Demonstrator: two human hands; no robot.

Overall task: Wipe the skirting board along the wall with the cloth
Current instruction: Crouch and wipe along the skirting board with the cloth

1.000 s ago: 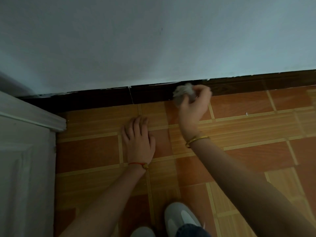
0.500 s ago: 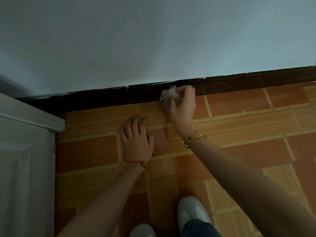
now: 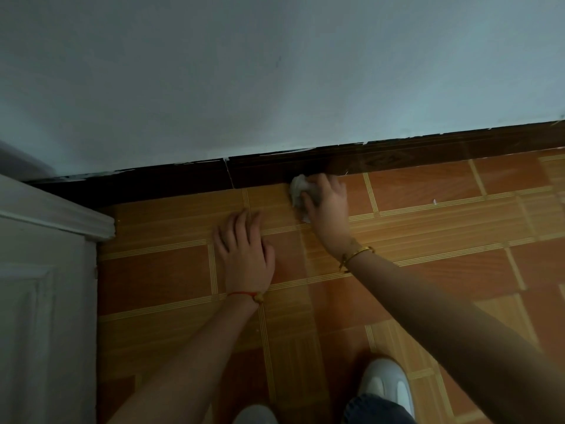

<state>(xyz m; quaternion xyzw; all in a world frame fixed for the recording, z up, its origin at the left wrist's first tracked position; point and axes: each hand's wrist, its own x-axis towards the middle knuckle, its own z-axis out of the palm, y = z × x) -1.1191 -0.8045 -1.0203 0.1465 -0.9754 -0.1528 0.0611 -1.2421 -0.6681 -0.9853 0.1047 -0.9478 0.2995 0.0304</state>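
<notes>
The right hand [image 3: 328,206], clutching the crumpled cloth [image 3: 299,191], has slid leftward along the dark skirting board [image 3: 397,160]; left hand [image 3: 244,252] rests flat, released.

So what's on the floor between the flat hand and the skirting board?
Nothing but bare floor tiles, in the head view: the left hand rests flat there, short of the skirting board.

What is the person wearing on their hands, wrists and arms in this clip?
Both hands are bare, no gloves, and no sleeves show on either forearm. The left hand has a thin red string bracelet at the wrist, with a small knot or bead. The right hand has a slim gold bangle at the wrist. No rings can be made out.
</notes>
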